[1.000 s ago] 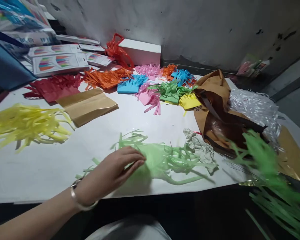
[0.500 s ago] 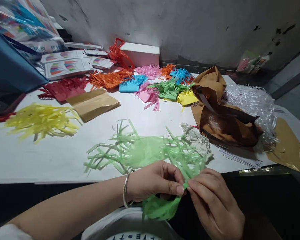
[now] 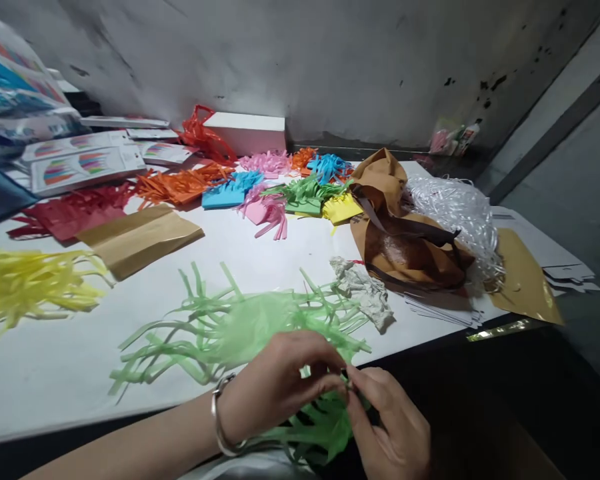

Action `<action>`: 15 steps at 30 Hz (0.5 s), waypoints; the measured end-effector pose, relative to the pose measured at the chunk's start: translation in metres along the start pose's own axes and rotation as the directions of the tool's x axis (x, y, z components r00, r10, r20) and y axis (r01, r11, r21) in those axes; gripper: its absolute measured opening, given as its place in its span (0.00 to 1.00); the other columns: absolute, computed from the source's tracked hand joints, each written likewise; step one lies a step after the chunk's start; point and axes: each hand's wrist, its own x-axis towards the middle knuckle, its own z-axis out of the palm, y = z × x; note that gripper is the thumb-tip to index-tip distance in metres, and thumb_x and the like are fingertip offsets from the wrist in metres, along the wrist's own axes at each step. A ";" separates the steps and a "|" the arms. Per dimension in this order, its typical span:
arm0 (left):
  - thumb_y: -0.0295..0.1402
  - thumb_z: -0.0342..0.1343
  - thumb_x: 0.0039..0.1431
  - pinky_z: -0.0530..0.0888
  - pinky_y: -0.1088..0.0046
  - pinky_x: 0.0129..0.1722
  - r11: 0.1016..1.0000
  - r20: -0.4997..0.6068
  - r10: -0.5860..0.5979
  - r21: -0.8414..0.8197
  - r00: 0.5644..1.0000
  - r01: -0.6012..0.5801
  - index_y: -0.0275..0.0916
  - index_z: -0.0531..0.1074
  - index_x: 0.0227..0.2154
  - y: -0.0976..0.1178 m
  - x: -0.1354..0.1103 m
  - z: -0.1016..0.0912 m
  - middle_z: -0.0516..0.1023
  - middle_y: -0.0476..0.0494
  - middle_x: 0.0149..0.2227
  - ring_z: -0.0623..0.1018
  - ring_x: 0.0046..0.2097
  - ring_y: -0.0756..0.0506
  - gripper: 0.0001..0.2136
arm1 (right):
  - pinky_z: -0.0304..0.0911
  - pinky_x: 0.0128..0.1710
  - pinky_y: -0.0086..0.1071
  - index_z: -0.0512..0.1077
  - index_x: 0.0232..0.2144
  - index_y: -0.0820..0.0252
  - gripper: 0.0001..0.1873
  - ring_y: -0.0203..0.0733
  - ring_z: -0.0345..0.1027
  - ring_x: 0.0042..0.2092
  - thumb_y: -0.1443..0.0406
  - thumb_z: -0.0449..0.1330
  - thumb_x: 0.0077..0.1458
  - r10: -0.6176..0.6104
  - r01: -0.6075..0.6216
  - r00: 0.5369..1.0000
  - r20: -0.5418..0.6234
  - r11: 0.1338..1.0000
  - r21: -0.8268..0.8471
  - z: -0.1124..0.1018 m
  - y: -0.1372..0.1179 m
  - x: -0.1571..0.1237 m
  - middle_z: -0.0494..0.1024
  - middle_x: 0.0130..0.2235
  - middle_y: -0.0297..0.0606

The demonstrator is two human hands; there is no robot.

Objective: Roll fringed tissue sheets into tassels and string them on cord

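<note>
My left hand (image 3: pixel 280 383) and my right hand (image 3: pixel 387 427) meet at the near table edge. Both pinch a piece of light green fringed paper (image 3: pixel 320 427) that hangs below the fingers. A silver bangle (image 3: pixel 219 420) circles my left wrist. Just beyond the hands a larger pile of green paper strips (image 3: pixel 230 327) lies spread on the white table (image 3: pixel 55 367). A crumpled grey-white wad (image 3: pixel 363 290) sits to the right of that pile.
Yellow strips (image 3: pixel 30 283) lie at the left, a brown paper bag (image 3: pixel 137 237) behind them. Red, orange, blue, pink and green cut papers line the back. A brown bag (image 3: pixel 405 240), clear shreds (image 3: pixel 455 210) and gold sheet (image 3: pixel 523 283) fill the right. A white box (image 3: pixel 247 132) stands by the wall.
The view has shifted right and down. My hands stay pinched together on the green paper piece, now slightly lower and closer to my body.
</note>
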 end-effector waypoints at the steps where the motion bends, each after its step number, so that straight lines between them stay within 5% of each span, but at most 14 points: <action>1: 0.29 0.56 0.65 0.71 0.79 0.35 0.992 0.016 0.093 0.086 0.996 -0.094 0.36 0.77 0.36 0.002 0.002 0.000 0.79 0.43 0.32 0.76 0.34 0.49 0.06 | 0.73 0.40 0.28 0.72 0.52 0.54 0.21 0.38 0.76 0.39 0.75 0.60 0.58 0.001 -0.001 1.000 -0.005 1.000 -0.020 0.000 0.002 0.000 0.80 0.38 0.37; 4: 0.24 0.49 0.67 0.70 0.78 0.36 0.929 0.061 0.230 0.285 0.971 -0.238 0.36 0.72 0.36 0.005 0.007 0.003 0.76 0.43 0.33 0.73 0.35 0.49 0.08 | 0.72 0.40 0.28 0.70 0.50 0.55 0.16 0.38 0.75 0.39 0.73 0.57 0.61 0.018 -0.018 0.999 0.029 1.000 -0.025 0.002 0.009 0.002 0.78 0.38 0.38; 7: 0.24 0.46 0.68 0.68 0.77 0.34 0.870 0.001 0.236 0.444 0.972 -0.212 0.37 0.68 0.35 0.000 0.015 0.009 0.74 0.44 0.33 0.70 0.33 0.48 0.08 | 0.70 0.36 0.28 0.71 0.39 0.56 0.09 0.37 0.72 0.35 0.70 0.51 0.65 0.129 -0.129 0.989 0.074 0.992 0.002 0.006 0.014 0.003 0.75 0.33 0.37; 15: 0.26 0.46 0.67 0.66 0.78 0.29 0.904 0.091 0.037 0.422 0.995 -0.073 0.37 0.67 0.30 -0.009 0.062 0.028 0.73 0.46 0.30 0.70 0.29 0.50 0.09 | 0.69 0.29 0.26 0.73 0.39 0.53 0.16 0.40 0.74 0.30 0.56 0.48 0.69 0.421 -0.418 0.902 -0.095 0.907 0.046 0.015 0.039 -0.013 0.78 0.31 0.37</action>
